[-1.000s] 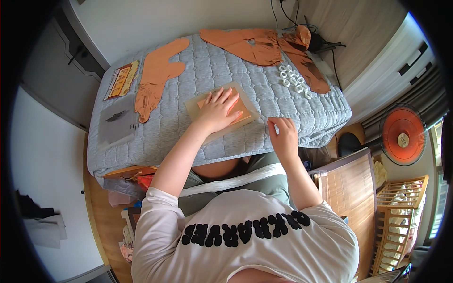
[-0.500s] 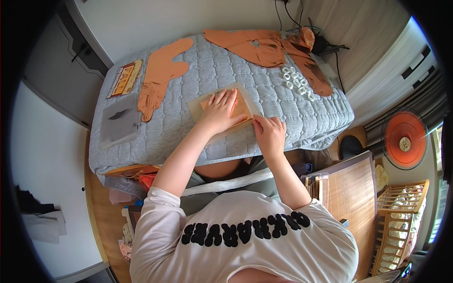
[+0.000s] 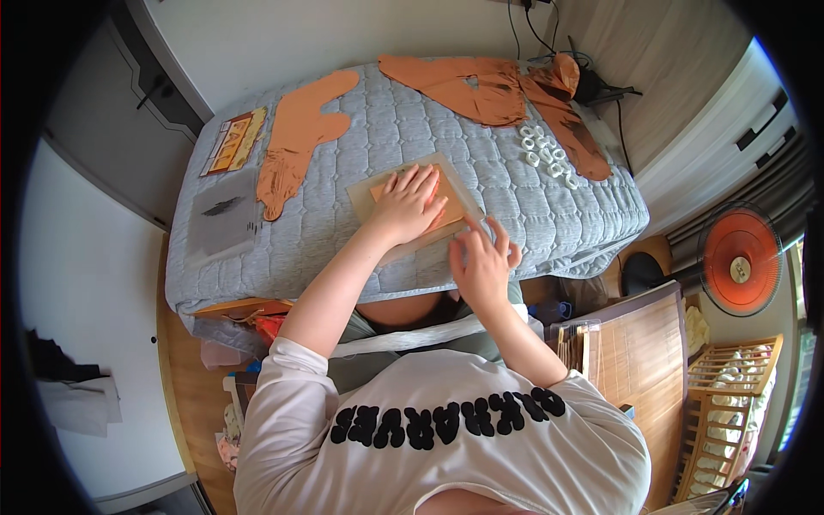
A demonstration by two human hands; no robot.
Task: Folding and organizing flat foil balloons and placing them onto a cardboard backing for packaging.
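On the quilted bed cover lies a clear plastic bag (image 3: 363,194) with a folded orange sheet (image 3: 452,204) inside. My left hand (image 3: 410,208) rests flat on top of the orange sheet, fingers stretched out, hiding part of it. At the bag's lower right edge is my right hand (image 3: 482,264), its fingers apart and the index fingertip at or very close to the edge. Whether that fingertip touches the plastic I cannot tell.
Flat copper-orange foil shapes lie at the left (image 3: 296,137) and far right (image 3: 459,86). Several small white rings (image 3: 547,154) sit near the right one. A printed card (image 3: 233,144) and a translucent grey bag (image 3: 221,219) lie left. A red fan (image 3: 740,257) stands right of the bed (image 3: 601,210).
My right hand has moved slightly down from the bag's right corner, and its fingers have spread. My left hand stays on the orange sheet, its fingers a little shifted. The whole view has shifted slightly.
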